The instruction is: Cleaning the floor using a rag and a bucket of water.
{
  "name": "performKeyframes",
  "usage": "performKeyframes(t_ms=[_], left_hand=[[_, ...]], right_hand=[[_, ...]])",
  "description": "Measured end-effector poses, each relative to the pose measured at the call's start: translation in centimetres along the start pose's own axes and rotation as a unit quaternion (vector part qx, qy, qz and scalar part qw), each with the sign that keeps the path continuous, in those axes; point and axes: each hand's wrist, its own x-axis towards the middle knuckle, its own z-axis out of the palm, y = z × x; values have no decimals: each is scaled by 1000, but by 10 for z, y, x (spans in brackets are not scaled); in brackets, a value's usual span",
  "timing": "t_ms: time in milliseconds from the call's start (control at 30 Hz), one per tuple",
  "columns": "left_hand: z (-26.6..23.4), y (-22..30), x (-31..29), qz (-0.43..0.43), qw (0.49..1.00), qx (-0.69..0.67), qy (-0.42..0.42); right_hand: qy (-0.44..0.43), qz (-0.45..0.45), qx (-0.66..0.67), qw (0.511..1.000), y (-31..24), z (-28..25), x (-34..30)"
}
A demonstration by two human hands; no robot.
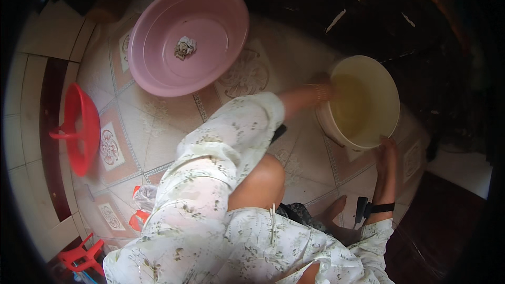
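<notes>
A cream-white bucket [387,94] is on the right side of the tiled floor, its mouth facing up toward me. Yellowish liquid seems to cover its bottom. With a gold bracelet at its wrist, my left hand [322,87] grips the bucket's left side; its fingers are dark and partly hidden. At the near rim, my right hand [387,152] has its fingers closed on the edge, and a dark band circles that wrist. Farther left stands a wide pink basin [221,37], with a small crumpled grey-white clump [185,48] lying inside it.
Along the tiled wall at left lies a red plastic ring-shaped piece [90,126]. A small red stool [84,255] stands at the lower left. Near my left sleeve are a clear plastic bag [145,197] and red items. Dark furniture [326,0] borders the far right.
</notes>
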Motion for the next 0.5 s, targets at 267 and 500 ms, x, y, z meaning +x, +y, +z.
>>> performKeyframes(t_ms=[267,500], left_hand=[[-62,-85,-50,118,982,-145,-7],[-124,-115,-128,31,963,-260,70]], right_hand=[[-120,-83,-79,986,-36,56,-18],[-218,-46,20,975,-89,160,-93]])
